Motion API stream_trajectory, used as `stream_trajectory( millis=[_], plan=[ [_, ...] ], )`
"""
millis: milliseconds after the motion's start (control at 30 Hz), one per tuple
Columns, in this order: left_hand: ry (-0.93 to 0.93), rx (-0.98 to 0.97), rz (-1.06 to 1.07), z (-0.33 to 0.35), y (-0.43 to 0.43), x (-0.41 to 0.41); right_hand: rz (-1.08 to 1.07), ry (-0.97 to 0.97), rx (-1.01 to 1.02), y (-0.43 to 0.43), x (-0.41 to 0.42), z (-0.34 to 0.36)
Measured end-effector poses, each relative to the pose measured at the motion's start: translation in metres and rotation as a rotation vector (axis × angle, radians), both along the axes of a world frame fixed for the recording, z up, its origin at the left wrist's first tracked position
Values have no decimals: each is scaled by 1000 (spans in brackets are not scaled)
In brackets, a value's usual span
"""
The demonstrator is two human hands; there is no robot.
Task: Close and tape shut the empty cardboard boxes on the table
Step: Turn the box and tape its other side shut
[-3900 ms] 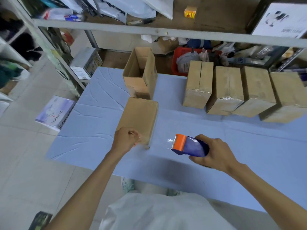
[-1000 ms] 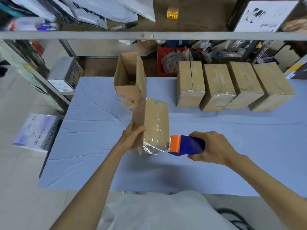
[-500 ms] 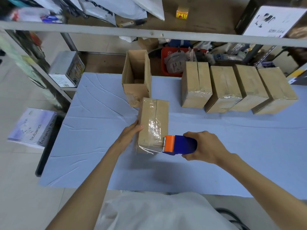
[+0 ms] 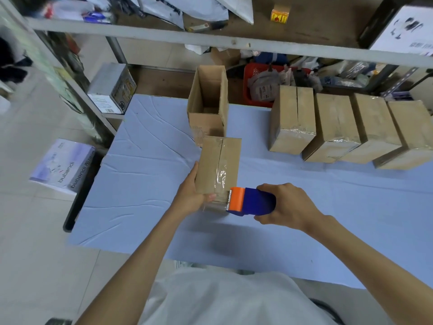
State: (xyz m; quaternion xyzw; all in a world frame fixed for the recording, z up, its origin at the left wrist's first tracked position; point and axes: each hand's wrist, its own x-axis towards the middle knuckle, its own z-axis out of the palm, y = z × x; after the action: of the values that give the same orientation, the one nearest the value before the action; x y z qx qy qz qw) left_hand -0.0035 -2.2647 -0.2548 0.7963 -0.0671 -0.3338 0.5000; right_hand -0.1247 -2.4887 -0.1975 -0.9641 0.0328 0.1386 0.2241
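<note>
the rightmost taped box (image 4: 414,134) is cropped at right, and the dispenser (image 4: 251,202) partly masks the near box (image 4: 216,165).

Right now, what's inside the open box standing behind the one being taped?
The open box shows only bare cardboard inner walls and a strip of its bottom flaps; no contents are visible. Its near wall hides the front part of the floor.
</note>
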Motion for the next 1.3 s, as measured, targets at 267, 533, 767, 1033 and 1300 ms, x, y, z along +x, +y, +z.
stream_trajectory(
  millis=[267,533,767,1033,1300],
  plan=[
    [20,31,35,-7,1,6,-1,19,32,-15,-12,-1],
    [31,33,79,-20,-3,8,-44,27,-62,-50,-33,2],
    [-21,52,63,-21,-3,7,62,77,-218,-36,-10,-7],
    [-29,41,67,-20,-5,4,91,125,-272,-3,16,-17],
    [-22,30,35,-17,-2,6,182,240,-439,20,13,-27]
  ],
)
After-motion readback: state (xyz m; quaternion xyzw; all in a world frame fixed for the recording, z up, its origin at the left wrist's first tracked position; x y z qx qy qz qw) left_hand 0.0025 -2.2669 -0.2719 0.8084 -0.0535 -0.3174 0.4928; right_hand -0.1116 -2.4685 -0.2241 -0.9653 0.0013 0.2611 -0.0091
